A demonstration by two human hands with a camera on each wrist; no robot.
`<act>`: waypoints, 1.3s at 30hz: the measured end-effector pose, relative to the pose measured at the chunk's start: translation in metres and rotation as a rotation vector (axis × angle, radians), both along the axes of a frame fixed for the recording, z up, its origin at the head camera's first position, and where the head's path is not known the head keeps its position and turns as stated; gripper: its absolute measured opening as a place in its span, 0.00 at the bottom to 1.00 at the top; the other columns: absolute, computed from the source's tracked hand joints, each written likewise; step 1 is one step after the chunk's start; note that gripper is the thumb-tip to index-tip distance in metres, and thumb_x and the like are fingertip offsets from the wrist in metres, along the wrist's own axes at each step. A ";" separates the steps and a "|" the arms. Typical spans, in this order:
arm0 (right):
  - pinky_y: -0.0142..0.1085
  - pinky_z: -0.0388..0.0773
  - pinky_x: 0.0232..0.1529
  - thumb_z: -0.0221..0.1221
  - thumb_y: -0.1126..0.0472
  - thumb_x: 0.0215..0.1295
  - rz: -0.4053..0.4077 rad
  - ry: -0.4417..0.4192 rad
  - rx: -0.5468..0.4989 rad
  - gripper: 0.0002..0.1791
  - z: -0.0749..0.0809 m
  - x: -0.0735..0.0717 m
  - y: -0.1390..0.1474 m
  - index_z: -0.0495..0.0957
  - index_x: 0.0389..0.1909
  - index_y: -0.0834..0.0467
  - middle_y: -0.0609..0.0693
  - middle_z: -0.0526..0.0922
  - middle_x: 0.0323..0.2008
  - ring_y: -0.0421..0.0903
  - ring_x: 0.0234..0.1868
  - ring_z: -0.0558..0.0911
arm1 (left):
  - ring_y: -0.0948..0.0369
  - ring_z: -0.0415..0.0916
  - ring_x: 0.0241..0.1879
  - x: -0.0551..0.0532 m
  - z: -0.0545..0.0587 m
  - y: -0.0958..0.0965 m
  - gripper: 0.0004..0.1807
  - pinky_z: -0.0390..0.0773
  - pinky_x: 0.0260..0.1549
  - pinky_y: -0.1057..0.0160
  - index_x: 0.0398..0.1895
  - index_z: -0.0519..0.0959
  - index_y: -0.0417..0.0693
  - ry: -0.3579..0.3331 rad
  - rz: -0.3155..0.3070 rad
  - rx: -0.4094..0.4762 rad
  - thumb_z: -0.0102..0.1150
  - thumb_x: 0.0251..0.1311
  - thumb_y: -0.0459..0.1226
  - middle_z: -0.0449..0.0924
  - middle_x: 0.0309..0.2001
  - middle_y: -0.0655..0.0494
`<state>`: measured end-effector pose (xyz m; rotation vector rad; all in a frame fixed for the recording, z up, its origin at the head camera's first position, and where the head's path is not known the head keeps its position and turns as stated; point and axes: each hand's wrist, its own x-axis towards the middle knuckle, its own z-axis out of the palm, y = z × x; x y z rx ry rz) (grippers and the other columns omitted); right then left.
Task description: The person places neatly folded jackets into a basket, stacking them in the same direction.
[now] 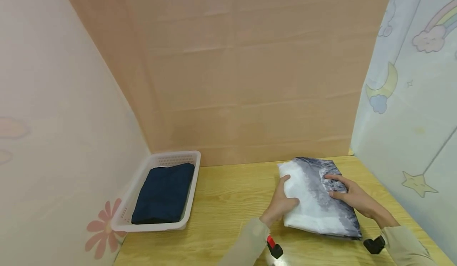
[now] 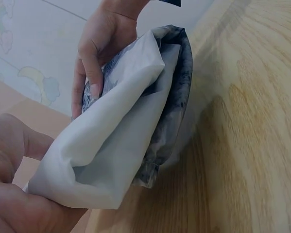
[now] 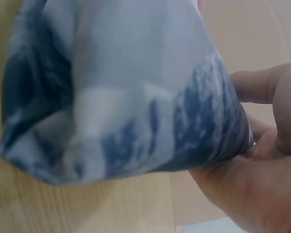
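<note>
A folded cloth [image 1: 312, 202], white on one side and mottled grey-blue on the other, lies at the right of the table. My left hand [image 1: 282, 202] grips its left side, with the thumb on top. Loose white layers [image 2: 121, 160] of the fold gape beside that hand in the left wrist view. From the right, my right hand [image 1: 357, 198] holds the patterned part, thumb and forefinger spread over its upper face. The right wrist view shows a blurred patterned fold [image 3: 150, 131] with the right hand [image 3: 262, 160] at its edge; some fingers are hidden.
A white plastic basket [image 1: 195, 178] stands at the left of the wooden table [image 1: 228, 202], with a folded dark navy cloth [image 1: 164, 194] inside. A brown paper-like sheet [image 1: 242, 79] covers the back. Pale walls with painted pictures [image 1: 419, 183] flank both sides.
</note>
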<state>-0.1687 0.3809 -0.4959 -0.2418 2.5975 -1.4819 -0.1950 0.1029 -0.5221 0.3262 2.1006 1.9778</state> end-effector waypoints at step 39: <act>0.17 0.70 0.53 0.64 0.59 0.77 0.111 0.043 -0.176 0.41 0.017 -0.014 -0.080 0.57 0.83 0.61 0.71 0.37 0.85 0.80 0.81 0.36 | 0.48 0.68 0.64 -0.002 0.007 -0.102 0.45 0.77 0.49 0.56 0.76 0.70 0.66 0.068 0.061 -0.046 0.68 0.56 0.24 0.62 0.79 0.45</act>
